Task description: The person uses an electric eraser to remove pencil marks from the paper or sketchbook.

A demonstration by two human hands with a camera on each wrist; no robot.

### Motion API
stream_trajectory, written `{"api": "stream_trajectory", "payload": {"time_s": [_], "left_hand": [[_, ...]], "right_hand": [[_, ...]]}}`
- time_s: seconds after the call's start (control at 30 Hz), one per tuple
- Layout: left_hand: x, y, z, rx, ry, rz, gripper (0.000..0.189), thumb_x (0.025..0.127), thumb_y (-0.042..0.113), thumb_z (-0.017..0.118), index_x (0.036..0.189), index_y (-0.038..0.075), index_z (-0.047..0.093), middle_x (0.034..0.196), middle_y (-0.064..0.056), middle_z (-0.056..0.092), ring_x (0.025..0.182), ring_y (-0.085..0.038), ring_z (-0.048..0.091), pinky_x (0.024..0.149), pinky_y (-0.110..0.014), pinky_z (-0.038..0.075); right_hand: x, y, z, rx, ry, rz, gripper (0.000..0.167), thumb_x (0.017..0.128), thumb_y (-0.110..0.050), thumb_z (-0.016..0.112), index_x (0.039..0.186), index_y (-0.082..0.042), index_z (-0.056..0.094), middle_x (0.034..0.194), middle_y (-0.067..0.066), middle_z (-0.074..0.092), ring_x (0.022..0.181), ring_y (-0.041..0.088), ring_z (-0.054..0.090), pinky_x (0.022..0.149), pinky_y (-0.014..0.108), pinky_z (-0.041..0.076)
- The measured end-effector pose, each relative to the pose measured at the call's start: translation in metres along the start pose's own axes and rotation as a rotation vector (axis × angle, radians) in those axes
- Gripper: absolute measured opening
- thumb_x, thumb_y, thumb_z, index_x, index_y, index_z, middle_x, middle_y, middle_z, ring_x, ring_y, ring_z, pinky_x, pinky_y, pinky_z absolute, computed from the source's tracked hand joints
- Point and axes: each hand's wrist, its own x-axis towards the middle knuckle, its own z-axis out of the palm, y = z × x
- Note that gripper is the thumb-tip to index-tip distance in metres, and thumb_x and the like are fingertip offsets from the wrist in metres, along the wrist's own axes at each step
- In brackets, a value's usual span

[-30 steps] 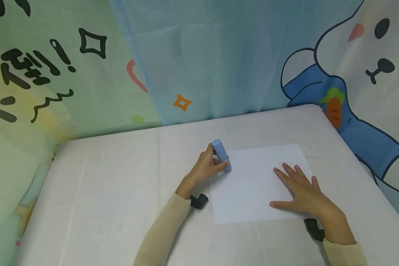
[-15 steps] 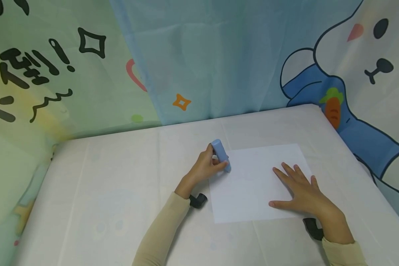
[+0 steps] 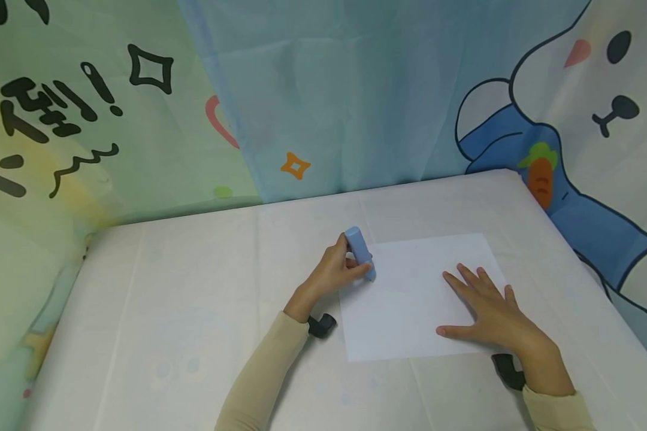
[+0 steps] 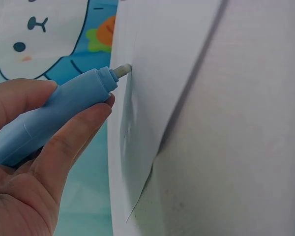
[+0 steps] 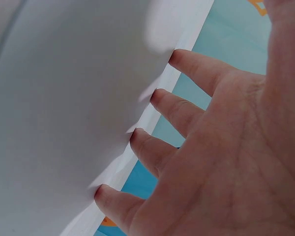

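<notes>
My left hand (image 3: 331, 269) grips a thick light-blue electric eraser (image 3: 358, 248) between thumb and fingers, over the left edge of a white sheet of paper (image 3: 404, 299). In the left wrist view, the whitish tip (image 4: 123, 70) sticks out of the blue body (image 4: 64, 110) and meets the paper. Part of the body is hidden in the palm. My right hand (image 3: 485, 314) lies palm down with spread fingers on the right part of the sheet. The right wrist view shows its fingertips (image 5: 160, 96) pressing on the paper. I can see no marks on the sheet.
A white cloth (image 3: 194, 311) covers the table. A printed curtain (image 3: 356, 108) hangs behind the table and along its sides. Each wrist carries a small black camera mount, one by the left sleeve (image 3: 322, 326) and one by the right (image 3: 508, 371).
The left hand and the electric eraser have shifted only very slightly. The right hand and the paper look the same.
</notes>
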Motion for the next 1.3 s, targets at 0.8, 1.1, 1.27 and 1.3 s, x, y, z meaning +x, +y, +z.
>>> {"api": "stream_trajectory", "payload": {"time_s": [0.8,1.1,1.27,1.3], "left_hand": [[-0.0021,0.0007,0.0001,-0.009,-0.029,0.009,0.043,0.092,0.003,0.065,0.123,-0.008,0.037,0.12,-0.025,0.059,0.094,-0.029,0.069,0.071,-0.018,0.05],[-0.0024,0.0009,-0.0003,-0.002,-0.028,0.021,0.04,0.092,0.002,0.065,0.121,-0.008,0.038,0.117,-0.026,0.061,0.094,-0.03,0.07,0.071,-0.018,0.05],[-0.0029,0.0013,0.0002,-0.008,-0.035,0.023,0.041,0.092,0.001,0.064,0.121,-0.009,0.037,0.117,-0.026,0.061,0.093,-0.031,0.07,0.07,-0.018,0.05],[-0.003,0.0013,0.0003,-0.009,-0.037,0.025,0.041,0.092,0.001,0.064,0.121,-0.009,0.037,0.117,-0.026,0.061,0.093,-0.031,0.07,0.07,-0.018,0.05]], "right_hand": [[0.0005,0.0026,0.0007,0.001,-0.005,-0.002,0.11,0.071,-0.056,0.079,0.153,-0.006,0.024,0.158,0.028,0.011,0.143,0.052,-0.004,0.1,0.079,-0.007],[0.0011,0.002,-0.0004,0.01,-0.017,-0.001,0.11,0.071,-0.056,0.079,0.153,-0.006,0.024,0.158,0.028,0.01,0.143,0.053,-0.005,0.1,0.078,-0.009],[0.0007,0.0021,0.0001,0.012,-0.014,0.002,0.11,0.071,-0.057,0.079,0.153,-0.006,0.024,0.158,0.028,0.01,0.143,0.052,-0.005,0.1,0.078,-0.009],[0.0006,0.0021,0.0002,0.013,-0.015,0.003,0.111,0.071,-0.057,0.079,0.153,-0.006,0.024,0.158,0.028,0.01,0.143,0.052,-0.005,0.1,0.078,-0.009]]}}
